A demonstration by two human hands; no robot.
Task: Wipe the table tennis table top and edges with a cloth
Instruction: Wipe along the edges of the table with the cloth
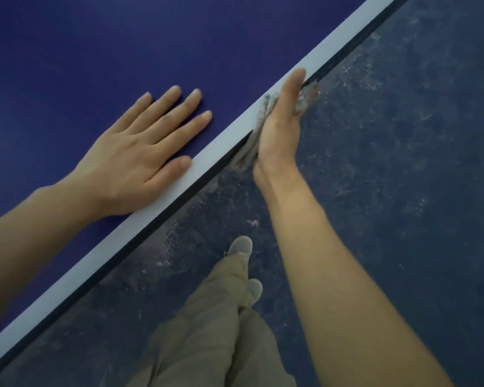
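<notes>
The crumpled grey cloth is bunched against the side edge of the dark blue table tennis table top, just below the white border line that runs diagonally along the table's rim. Part of the cloth shows on the table side of the palm and a frayed bit shows past the fingers on the floor side.

The right hand presses the cloth against the dark side edge of the table. Its fingers are straight and held together, pointing along the edge, with the palm turned toward the table; the thumb lies along the white line. The fingers that lie behind the palm are hidden, so how they sit on the cloth cannot be told.

The left hand lies flat on the blue surface, palm down, fingers straight and slightly spread, the thumb tip touching the white line. It holds nothing.

Below the table is a dark, scuffed, dusty floor. The person's beige trousers and pale shoes show beside the table edge.
</notes>
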